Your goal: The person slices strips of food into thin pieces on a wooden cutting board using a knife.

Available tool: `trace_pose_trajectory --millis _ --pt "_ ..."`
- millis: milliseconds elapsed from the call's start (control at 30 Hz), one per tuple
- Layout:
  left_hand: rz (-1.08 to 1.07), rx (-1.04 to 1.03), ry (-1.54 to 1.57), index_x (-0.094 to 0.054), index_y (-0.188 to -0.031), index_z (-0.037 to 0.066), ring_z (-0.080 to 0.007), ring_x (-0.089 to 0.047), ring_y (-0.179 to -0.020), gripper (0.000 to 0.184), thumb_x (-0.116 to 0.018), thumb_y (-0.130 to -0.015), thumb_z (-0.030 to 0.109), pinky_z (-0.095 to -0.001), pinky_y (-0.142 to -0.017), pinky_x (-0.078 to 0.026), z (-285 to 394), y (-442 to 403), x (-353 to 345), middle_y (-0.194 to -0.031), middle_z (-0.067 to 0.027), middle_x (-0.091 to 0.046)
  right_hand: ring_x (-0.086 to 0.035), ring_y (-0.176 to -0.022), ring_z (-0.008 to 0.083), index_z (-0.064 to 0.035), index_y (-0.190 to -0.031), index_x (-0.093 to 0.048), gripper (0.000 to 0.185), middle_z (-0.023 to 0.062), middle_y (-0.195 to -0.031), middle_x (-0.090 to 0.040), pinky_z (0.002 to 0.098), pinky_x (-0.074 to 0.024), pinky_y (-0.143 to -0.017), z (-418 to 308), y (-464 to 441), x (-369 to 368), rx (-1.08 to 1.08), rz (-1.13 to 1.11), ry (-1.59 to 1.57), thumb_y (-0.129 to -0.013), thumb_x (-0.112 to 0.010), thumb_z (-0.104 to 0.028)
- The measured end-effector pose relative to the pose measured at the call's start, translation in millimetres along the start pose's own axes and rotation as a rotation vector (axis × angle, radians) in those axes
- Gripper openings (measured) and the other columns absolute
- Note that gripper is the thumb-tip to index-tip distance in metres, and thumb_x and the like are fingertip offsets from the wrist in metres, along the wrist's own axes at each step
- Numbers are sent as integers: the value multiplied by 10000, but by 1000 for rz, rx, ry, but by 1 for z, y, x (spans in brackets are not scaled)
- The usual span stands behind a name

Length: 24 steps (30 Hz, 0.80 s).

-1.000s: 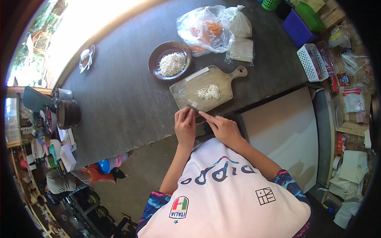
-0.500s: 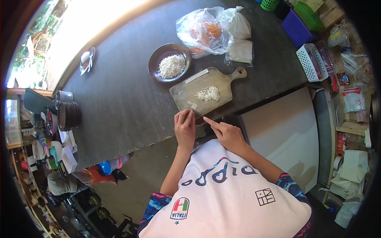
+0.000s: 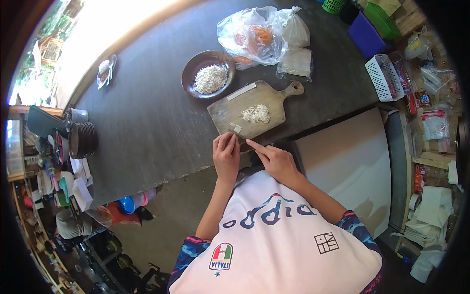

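Note:
A wooden cutting board (image 3: 223, 117) with a handle lies near the table's front edge. On it are a loose heap of thin pale shreds (image 3: 255, 113), a long whitish strip (image 3: 242, 91) and a few short pale pieces (image 3: 235, 128). My left hand (image 3: 226, 152) is closed at the board's near edge, its fingertips pinching pale strips mostly hidden under them. My right hand (image 3: 278, 164) is closed round a knife (image 3: 242, 136), index finger stretched along it; the thin blade reaches toward my left fingertips. Behind the board, a brown bowl (image 3: 187, 78) holds more pale shreds.
A clear plastic bag (image 3: 230, 34) with orange contents and a wrapped pale block (image 3: 296, 62) sit behind the board. Stacked dark bowls (image 3: 82, 139) stand at the left. A white basket (image 3: 384, 78) and a purple bin (image 3: 366, 35) are at the right.
The view has shifted slightly. Both hands stay at the board's near edge in almost the same pose, with the knife still beside the left fingertips.

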<state>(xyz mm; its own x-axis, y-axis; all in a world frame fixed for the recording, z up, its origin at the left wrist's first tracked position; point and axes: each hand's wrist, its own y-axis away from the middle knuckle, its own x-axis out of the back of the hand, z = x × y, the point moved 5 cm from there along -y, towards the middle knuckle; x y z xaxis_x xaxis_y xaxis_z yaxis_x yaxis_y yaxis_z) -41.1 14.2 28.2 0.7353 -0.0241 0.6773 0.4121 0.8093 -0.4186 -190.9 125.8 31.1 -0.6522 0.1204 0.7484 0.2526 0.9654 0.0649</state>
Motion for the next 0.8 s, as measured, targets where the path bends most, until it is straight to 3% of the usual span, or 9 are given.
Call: trace_pose_trajectory --millis 233,333,533,800 --pt "-14 -12 -7 -812 -1134 -7 -332 -692 -1127 199 -807 -935 -4 -447 -954 -595 0 -1 1 -1192 -93 -743 -745 -703 380 -439 -1618 -570 506 129 -812 -688 517 -632 -657 -3 10 10 -77 -105 8 -1129 -603 -313" --pt "-2 9 -6 -817 -1140 0 -327 -693 -1129 210 -811 -930 -11 -445 -955 -595 2 1 1 -1184 -91 -746 -745 -701 378 -438 -1607 -586 498 132 -801 -684 519 -628 -660 -3 -1 1 -8 1 -6 -1127 -609 -311" --pt "4 2 -31 -812 -1140 7 -326 -685 -1137 204 -809 -936 4 -444 -952 -593 2 1 2 -1177 -86 -736 -740 -705 387 -445 -1613 -571 497 134 -817 -683 524 -625 -659 -3 10 10 -46 -89 -24 -1133 -597 -320" --pt "4 -4 -29 -815 -1134 3 -324 -688 -1132 201 -815 -934 14 -439 -952 -595 0 0 5 -1170 -84 -737 -738 -731 385 -459 -1605 -578 504 136 -808 -675 518 -614 -675 -4 -2 4 7 -32 3 -1126 -611 -306"
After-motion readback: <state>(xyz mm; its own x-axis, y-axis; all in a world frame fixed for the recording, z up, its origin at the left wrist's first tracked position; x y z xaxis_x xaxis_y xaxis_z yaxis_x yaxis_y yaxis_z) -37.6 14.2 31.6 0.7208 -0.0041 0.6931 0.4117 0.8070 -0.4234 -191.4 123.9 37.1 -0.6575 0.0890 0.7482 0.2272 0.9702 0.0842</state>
